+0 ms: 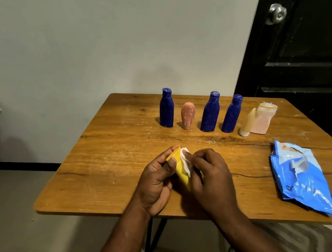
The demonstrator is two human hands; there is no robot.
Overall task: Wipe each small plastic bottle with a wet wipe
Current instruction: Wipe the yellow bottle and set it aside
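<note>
Yellow bottle, small and plastic, is held above the near middle of the table: the left hand grips its upper part, and the right hand pinches a wet wipe against its side. It looks light, smooth, likely slippery once damp, so a firm wrap around the body seems wise. Six other bottles stand far behind.

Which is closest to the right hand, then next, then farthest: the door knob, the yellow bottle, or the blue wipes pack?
1. yellow bottle, against the wet wipe in the right hand.
2. blue wipes pack, right on the table.
3. door knob, far back right.
</note>
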